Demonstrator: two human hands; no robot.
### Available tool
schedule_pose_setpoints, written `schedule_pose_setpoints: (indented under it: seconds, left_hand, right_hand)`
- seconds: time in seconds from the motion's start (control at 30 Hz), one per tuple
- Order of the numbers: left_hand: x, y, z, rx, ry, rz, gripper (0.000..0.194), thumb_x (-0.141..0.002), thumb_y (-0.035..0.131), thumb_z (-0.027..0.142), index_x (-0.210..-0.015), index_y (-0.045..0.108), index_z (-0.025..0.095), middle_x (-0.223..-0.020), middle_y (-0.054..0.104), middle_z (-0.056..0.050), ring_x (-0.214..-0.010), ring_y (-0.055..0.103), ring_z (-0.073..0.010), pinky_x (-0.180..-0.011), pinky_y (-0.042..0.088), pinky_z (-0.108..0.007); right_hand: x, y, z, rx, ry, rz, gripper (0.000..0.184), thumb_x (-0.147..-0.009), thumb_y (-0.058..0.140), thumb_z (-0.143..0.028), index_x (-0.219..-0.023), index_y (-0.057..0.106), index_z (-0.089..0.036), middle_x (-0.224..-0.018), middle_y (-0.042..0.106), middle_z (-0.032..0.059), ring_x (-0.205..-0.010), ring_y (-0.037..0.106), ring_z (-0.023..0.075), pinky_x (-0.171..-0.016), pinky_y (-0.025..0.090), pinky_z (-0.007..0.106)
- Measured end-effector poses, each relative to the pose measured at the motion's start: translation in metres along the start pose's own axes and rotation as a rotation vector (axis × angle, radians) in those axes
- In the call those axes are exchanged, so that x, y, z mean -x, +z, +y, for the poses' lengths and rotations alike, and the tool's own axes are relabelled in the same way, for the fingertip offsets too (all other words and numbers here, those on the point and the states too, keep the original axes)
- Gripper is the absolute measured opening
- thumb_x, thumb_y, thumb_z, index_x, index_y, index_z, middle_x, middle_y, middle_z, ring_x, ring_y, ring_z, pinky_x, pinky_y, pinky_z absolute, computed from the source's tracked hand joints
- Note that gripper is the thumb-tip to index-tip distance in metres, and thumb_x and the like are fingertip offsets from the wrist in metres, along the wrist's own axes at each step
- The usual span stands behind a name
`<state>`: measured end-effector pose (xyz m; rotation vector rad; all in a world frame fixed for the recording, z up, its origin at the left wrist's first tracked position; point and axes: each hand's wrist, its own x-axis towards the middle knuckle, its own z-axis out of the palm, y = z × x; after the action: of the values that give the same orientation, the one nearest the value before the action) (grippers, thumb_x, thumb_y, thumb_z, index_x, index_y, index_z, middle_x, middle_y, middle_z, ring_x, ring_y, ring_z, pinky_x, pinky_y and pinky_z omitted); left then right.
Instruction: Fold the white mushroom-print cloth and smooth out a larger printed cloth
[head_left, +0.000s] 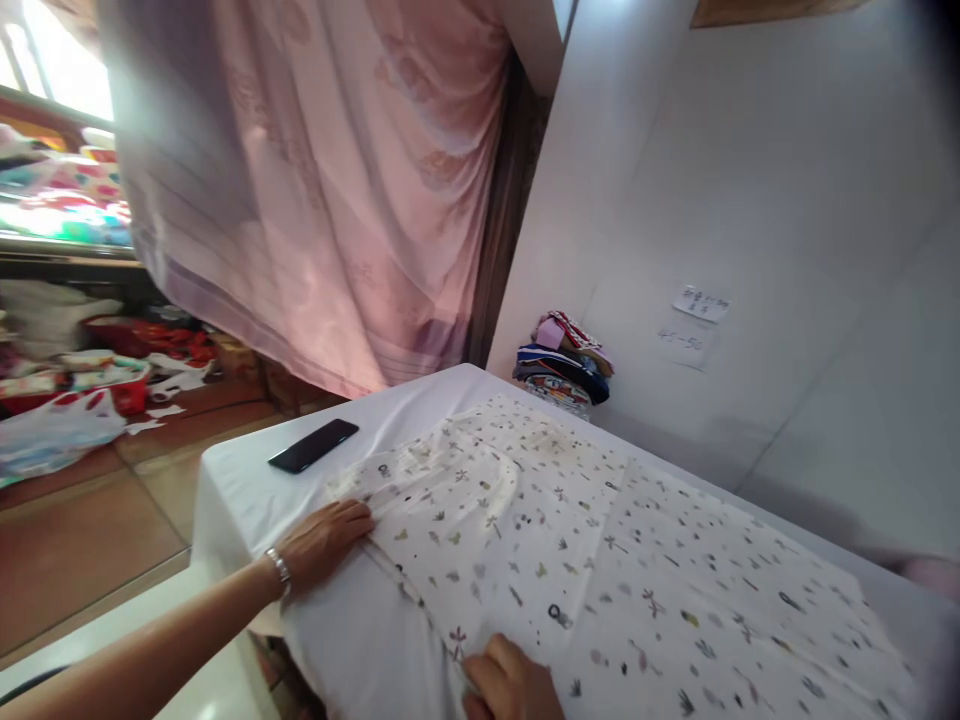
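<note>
A white cloth with small printed flowers (600, 540) lies spread over a table covered in a white sheet (247, 490). My left hand (326, 540) rests flat on the cloth's left edge, fingers stretched out, a bracelet on the wrist. My right hand (510, 685) is at the bottom of the view on the cloth's near edge, fingers curled and pinching the fabric. A black phone (313, 445) lies on the white sheet beyond my left hand.
A stack of folded colourful clothes (564, 362) sits at the table's far corner against a white wall with paper notes (699, 305). A pink curtain (330, 190) hangs behind. Bags and fabrics (75, 390) litter the tiled floor at left.
</note>
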<state>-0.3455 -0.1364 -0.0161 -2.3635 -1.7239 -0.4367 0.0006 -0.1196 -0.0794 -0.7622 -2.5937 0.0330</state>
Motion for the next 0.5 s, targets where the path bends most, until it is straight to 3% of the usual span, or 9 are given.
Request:
schedule_pose_setpoints:
  seconds: [0.17, 0.3, 0.37, 0.5]
  left_hand:
    - [0.003, 0.011, 0.0, 0.013, 0.054, 0.086, 0.036, -0.082, 0.034, 0.015, -0.103, 0.06, 0.029, -0.105, 0.06, -0.002, -0.097, 0.054, -0.0164, -0.085, 0.04, -0.029]
    - [-0.005, 0.016, 0.0, -0.008, 0.139, 0.071, 0.035, -0.082, 0.041, 0.021, -0.108, 0.06, 0.035, -0.108, 0.062, 0.002, -0.099, 0.055, -0.0161, -0.087, 0.04, -0.028]
    - [-0.012, 0.016, -0.002, -0.024, 0.205, 0.03, 0.037, -0.081, 0.042, 0.021, -0.11, 0.058, 0.037, -0.108, 0.063, 0.004, -0.096, 0.058, -0.0152, -0.085, 0.042, -0.026]
    - [-0.022, 0.019, -0.009, -0.036, 0.311, 0.052, 0.043, -0.08, 0.04, 0.021, -0.114, 0.054, 0.043, -0.103, 0.066, 0.008, -0.088, 0.061, -0.0157, -0.078, 0.047, -0.027]
  right_hand:
    - [0.006, -0.002, -0.003, 0.211, 0.005, 0.155, 0.017, -0.069, 0.06, -0.02, -0.07, 0.043, -0.023, -0.069, 0.051, -0.004, -0.06, 0.049, 0.0124, -0.042, 0.019, 0.026]
    - [0.005, -0.003, -0.006, 0.334, 0.011, 0.273, 0.018, -0.072, 0.056, -0.015, -0.067, 0.04, -0.022, -0.061, 0.048, -0.0041, -0.055, 0.043, 0.0121, -0.044, 0.019, 0.025]
    - [0.002, -0.01, -0.006, 0.328, -0.008, 0.232, 0.016, -0.072, 0.056, -0.018, -0.067, 0.042, -0.022, -0.062, 0.048, -0.0036, -0.055, 0.043, 0.0117, -0.044, 0.019, 0.024]
    - [-0.003, -0.033, -0.003, 0.141, 0.026, -0.046, 0.011, -0.069, 0.055, -0.021, -0.073, 0.045, -0.022, -0.071, 0.051, -0.0032, -0.059, 0.046, 0.0108, -0.045, 0.025, 0.022]
